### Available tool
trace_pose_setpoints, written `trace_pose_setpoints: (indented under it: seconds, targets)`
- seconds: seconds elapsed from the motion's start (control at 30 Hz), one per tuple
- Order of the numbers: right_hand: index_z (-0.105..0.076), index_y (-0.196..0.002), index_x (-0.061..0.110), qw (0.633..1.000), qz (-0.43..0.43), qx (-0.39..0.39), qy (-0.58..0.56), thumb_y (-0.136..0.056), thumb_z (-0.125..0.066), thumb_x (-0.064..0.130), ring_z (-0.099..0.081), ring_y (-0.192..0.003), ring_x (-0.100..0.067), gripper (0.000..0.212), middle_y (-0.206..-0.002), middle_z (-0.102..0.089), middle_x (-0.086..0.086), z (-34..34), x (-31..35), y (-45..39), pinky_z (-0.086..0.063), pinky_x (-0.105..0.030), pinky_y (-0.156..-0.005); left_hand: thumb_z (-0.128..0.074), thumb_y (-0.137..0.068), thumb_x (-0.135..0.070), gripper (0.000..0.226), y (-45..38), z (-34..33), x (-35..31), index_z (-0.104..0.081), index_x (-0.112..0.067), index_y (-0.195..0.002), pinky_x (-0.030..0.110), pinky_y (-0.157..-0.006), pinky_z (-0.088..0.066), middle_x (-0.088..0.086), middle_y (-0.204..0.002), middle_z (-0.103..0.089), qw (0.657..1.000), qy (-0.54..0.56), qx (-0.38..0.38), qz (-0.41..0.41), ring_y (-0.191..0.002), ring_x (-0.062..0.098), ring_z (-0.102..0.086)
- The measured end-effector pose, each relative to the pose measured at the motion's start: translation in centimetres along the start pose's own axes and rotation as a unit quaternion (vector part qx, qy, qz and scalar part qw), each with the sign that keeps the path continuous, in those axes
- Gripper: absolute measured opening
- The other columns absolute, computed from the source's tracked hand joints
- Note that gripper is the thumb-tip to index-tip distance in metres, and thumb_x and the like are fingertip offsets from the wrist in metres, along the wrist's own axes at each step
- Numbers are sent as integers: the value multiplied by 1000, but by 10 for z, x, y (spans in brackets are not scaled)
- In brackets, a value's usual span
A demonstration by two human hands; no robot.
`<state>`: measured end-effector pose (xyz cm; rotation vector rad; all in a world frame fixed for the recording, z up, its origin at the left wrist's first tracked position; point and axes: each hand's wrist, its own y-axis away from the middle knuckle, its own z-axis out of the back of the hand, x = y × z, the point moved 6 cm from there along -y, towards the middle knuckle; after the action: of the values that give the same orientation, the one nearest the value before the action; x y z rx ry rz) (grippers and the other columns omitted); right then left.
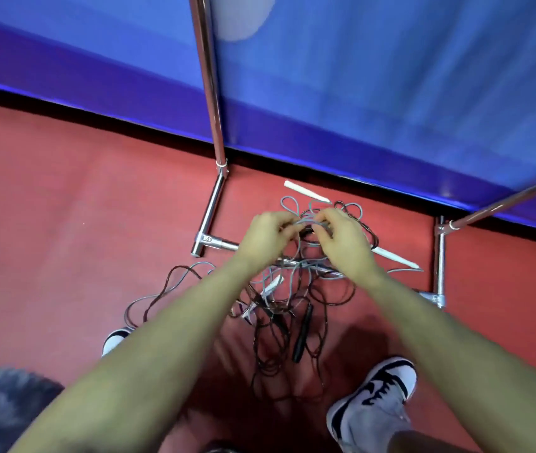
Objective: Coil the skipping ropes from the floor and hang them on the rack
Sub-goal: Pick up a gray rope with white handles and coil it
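A: Untangling, by the look of it. Left hand point(268, 238) and right hand point(341, 240) are both pinching grey cord at the top of the skipping ropes point(292, 289), fingers curled round the strands, hands nearly touching.

B: Where's the rest of the rope?

A: Directly below the hands — one knotted heap of grey and dark cords hanging down toward the red floor point(63, 207). Black handle point(302, 335) dangles nearer the person, under the wrists. One white handle point(305, 191) sits just beyond the fingertips, another white handle point(397, 258) out past the right wrist. Loose loops trail off to the left of the left forearm.

B: Anything on the rack yet?

A: Nothing visible. Rack point(209, 204) is only partly in frame — chrome uprights and base tubes either side of the hands, pile sitting between them over the base bar. Can't see a top rail.

B: So progress?

A: Early, I'd judge. No neat coil anywhere, ropes not separated. Left to do: free one rope from the knot, coil it, hang it, repeat. How many ropes are in there I can't tell — at least two colours.
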<state>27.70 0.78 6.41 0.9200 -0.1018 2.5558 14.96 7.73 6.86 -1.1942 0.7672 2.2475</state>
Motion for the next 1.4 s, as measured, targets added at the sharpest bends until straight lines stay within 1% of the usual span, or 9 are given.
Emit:
trace_pose_setpoints:
  seconds: [0.27, 0.5, 0.67, 0.73, 0.87, 1.03, 1.2, 1.3, 1.4]
  targets:
    - [-60, -75, 11, 996, -7, -21, -81, -90, -59, 13, -43, -65, -19, 15, -65, -48, 2, 110, 100, 51, -28, -24, -57, -60, -91, -17, 25, 81, 85, -149, -64, -9, -68, 22, -52, -33, -10, -46, -50, 993, 22, -23, -110, -44, 2, -37]
    - [-65, -111, 8, 986, 9, -12, -164, -87, -65, 10, -55, -96, -14, 24, -110, -62, -8, 185, 161, 109, -35, -10, -75, -63, -89, -16, 7, 163, 135, -267, -68, -15, -84, 30, -64, -49, -9, -67, -56, 971, 62, -119, -200, -48, 3, -50]
    - [-71, -100, 6, 989, 82, -2, -121, -82, -72, 22, -52, -75, 3, 24, -99, -65, -11, 215, 208, 138, -38, -6, -70, -59, -91, -9, 10, 210, 160, -350, -66, -6, -85, 10, -51, -42, 0, -63, -52, 948, 75, -156, -267, -41, -1, -51]
    - [-72, -82, 11, 990, 79, -8, -113, -90, -63, 19, -55, -65, -2, 15, -82, -63, -8, 225, 219, 149, -44, -19, -70, -58, -92, -7, 10, 223, 167, -367, -65, -9, -86, 10, -51, -43, 1, -58, -53, 941, 87, -169, -280, -41, -1, -52]
    - [-61, -69, 17, 982, 72, -68, -159, -97, -52, 18, -48, -36, -3, 29, -60, -57, -3, 255, 236, 166, -43, -20, -52, -53, -94, -5, 27, 234, 171, -364, -58, -7, -121, 12, -53, -46, 3, -87, -56, 942, 162, -170, -242, -54, 3, -57]
    - [-63, -74, 8, 925, 75, -155, -339, -99, -48, 19, -46, -35, -6, 31, -55, -52, -5, 304, 263, 180, -41, -18, -45, -57, -87, -11, 45, 242, 129, -317, -51, -9, -132, 23, -82, -43, 10, -127, -50, 979, -138, -44, -146, -97, 24, -59]
    - [-64, -78, 5, 877, 108, -142, -445, -99, -49, 21, -47, -45, -14, 30, -62, -54, -9, 335, 282, 189, -40, -24, -48, -60, -90, -19, 11, 250, 128, -326, -65, -10, -89, 24, -67, -48, 1, -77, -62, 977, -55, -103, -181, -58, 5, -56]
    - [-64, -91, 4, 842, 105, -114, -516, -98, -50, 27, -50, -59, -13, 28, -82, -61, -6, 337, 276, 194, -42, -22, -51, -59, -91, -18, 18, 253, 140, -342, -63, -7, -77, 16, -51, -48, 3, -64, -60, 972, -39, -143, -183, -42, 3, -56]
    - [-64, -99, 15, 933, 68, -77, -346, -94, -56, 31, -46, -66, -10, 19, -91, -60, 0, 319, 257, 198, -39, -21, -55, -59, -90, -17, 21, 259, 153, -362, -63, -7, -72, 11, -45, -42, 3, -59, -59, 963, -10, -185, -195, -36, 1, -53]
